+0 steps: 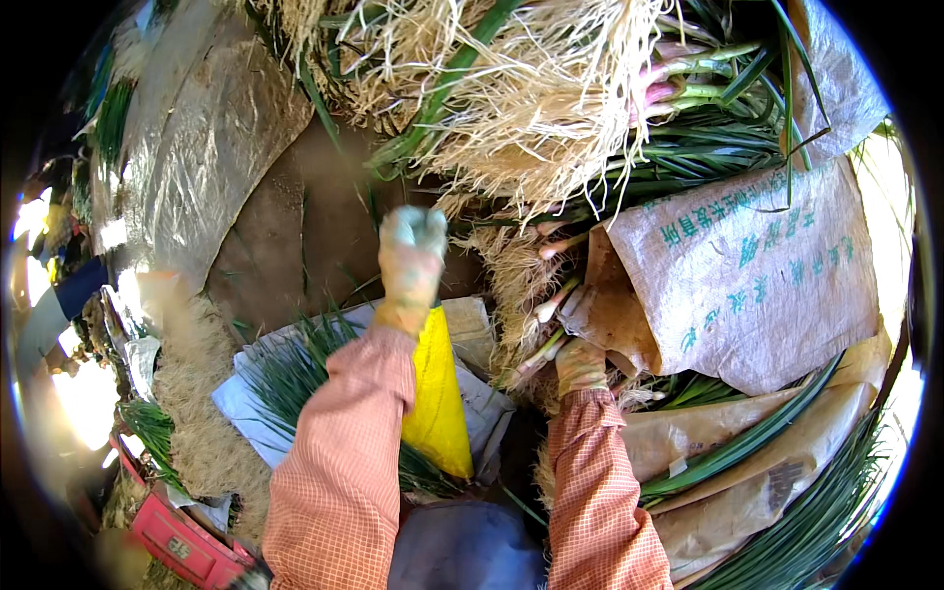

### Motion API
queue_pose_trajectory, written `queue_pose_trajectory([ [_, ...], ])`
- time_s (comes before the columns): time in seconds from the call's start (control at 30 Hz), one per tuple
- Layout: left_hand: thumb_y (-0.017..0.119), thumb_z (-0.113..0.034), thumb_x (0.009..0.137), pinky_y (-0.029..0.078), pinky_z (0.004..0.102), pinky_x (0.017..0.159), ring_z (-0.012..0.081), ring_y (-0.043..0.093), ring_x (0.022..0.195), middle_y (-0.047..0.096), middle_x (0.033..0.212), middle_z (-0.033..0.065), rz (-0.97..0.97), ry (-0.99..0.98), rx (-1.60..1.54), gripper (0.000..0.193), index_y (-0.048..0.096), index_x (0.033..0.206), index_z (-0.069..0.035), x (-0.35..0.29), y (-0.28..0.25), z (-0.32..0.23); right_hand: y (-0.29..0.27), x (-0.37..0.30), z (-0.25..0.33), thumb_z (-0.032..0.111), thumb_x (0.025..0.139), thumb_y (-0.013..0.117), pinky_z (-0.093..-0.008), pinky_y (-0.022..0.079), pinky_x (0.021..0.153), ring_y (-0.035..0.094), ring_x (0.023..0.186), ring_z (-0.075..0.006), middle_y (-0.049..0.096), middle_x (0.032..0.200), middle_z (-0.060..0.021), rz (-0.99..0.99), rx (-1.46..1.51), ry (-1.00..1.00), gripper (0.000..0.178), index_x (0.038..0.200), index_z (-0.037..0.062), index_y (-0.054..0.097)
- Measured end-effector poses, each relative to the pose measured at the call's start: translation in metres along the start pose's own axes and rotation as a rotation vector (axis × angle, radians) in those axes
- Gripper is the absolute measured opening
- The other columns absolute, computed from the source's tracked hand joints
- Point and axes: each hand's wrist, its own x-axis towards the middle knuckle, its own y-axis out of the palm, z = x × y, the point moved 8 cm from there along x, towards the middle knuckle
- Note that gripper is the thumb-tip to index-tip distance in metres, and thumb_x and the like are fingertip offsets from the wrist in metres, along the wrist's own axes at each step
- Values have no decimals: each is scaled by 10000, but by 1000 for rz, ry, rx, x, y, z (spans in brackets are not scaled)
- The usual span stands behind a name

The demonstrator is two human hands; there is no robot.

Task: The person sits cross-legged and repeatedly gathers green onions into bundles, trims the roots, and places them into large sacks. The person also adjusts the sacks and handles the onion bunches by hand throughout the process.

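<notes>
My left hand (411, 258), in a dirty pale blue-green glove, is raised over brown ground. Its fingers look curled in; motion blurs them, and anything inside is hidden. My right hand (580, 367), also gloved, is at a heap of green garlic, its fingers closed at a pale garlic stalk (541, 361) and partly hidden. Beside it are more pale bulbs with tangled roots (513, 285). A large bundle of green garlic (551, 108) with long whitish roots lies at the far side. Below my left hand a yellow sheet (437, 403) stands next to green leaves (295, 369).
A whitish woven sack (757, 275) with green print covers garlic at the right. Brown sheeting (777, 477) and long green leaves (806, 521) lie nearer. Clear plastic sheeting (202, 128) spreads at the far left. A red box (182, 536) stands at the near left.
</notes>
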Motion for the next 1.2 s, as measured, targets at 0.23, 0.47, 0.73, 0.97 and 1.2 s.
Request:
queue_pose_trajectory([
  [0.23,646,-346,886,554,309,733,204,648,846,637,1054,165,723,-246,-481,578,439,1241,60,-21,132,-21,11,18,-20,196,959,472,-290,515,712,618,798,-177,647,964,-84,58,74,23,234,1089,31,576],
  [0.47,665,-388,869,537,316,614,169,630,746,650,945,103,815,-718,-1079,491,580,1105,35,-84,137,-54,2,-23,-1,216,970,446,-302,519,744,617,825,-181,642,981,-78,138,68,25,254,1105,39,568],
  [0.73,522,-136,933,509,311,764,170,619,857,639,1086,110,939,280,-403,386,493,1296,-8,-186,41,-128,-17,-158,41,279,870,640,-296,449,862,574,975,-150,619,1111,-35,263,44,153,447,1237,41,550],
  [0.97,353,-149,978,481,331,916,222,609,994,625,1120,126,1199,-314,-1035,344,518,1230,17,-355,-20,-113,-83,-317,92,162,874,639,-245,466,663,583,722,-108,631,873,-10,121,-68,32,331,1176,50,565],
  [1.2,358,-262,1005,482,356,872,206,580,976,595,1098,66,909,-615,-1017,329,513,1217,-64,-558,-93,-146,-202,-489,128,92,815,697,-236,480,664,565,760,-92,609,943,7,119,-3,95,311,1099,43,580],
])
